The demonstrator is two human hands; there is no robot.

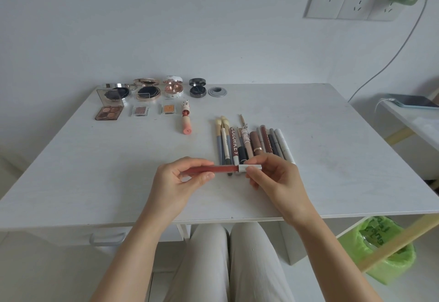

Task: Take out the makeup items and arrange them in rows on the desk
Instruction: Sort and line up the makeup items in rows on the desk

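A red lip gloss tube (pixel 221 169) with a silver cap is held level above the white desk (pixel 332 171), near its front edge. My left hand (pixel 177 184) pinches the red end. My right hand (pixel 276 178) pinches the silver cap end. Behind the tube lies a packed row of pencils, brushes and lip tubes (pixel 251 143). At the back left stand several open compacts (pixel 146 90), with an eyeshadow palette (pixel 109 111), two small single shadows (pixel 154 109) and a peach lipstick (pixel 186 121) in front of them.
A round cable grommet (pixel 217 92) is set in the desk at the back. A phone (pixel 415 101) charges on a side shelf at the right. A green-lined bin (pixel 382 249) stands under the right side. A drawer handle (pixel 108 238) shows below the desk front.
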